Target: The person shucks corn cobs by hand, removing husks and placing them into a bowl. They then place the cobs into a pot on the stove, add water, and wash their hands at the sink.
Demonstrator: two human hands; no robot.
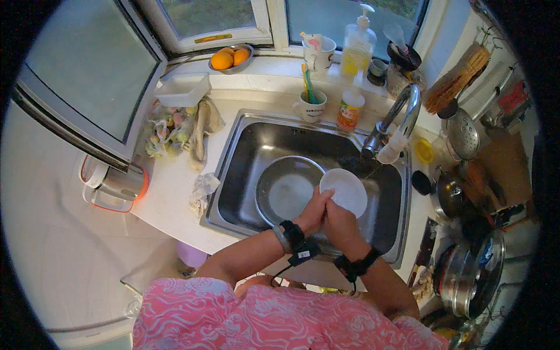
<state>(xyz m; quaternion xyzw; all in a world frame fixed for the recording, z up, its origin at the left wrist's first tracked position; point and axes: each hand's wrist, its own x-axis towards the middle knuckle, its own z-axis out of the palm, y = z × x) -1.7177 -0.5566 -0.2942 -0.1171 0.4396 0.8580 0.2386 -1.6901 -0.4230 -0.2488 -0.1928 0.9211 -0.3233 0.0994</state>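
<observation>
Over a stainless-steel sink (385, 227), my left hand (313, 210) and my right hand (342, 221) meet at the near edge of a small white bowl (345, 190). Both hands grip its rim, with their fingers partly hidden beneath it. Left of the bowl, a round metal basin (288, 192) rests on the sink floor, its right rim close to the white bowl. The chrome faucet (400, 105) arches over the sink's far right corner, with a whitish fitting (392, 146) on its spout. Black straps are around both my wrists.
Behind the sink stand a cup with toothbrushes (314, 111) and an orange soap bottle (350, 109). Left lie a cloth (203, 131), a plastic bag of fruit (170, 131) and a white tray (183, 89). An open window sash (92, 74) juts in. Pots (459, 275) crowd the right.
</observation>
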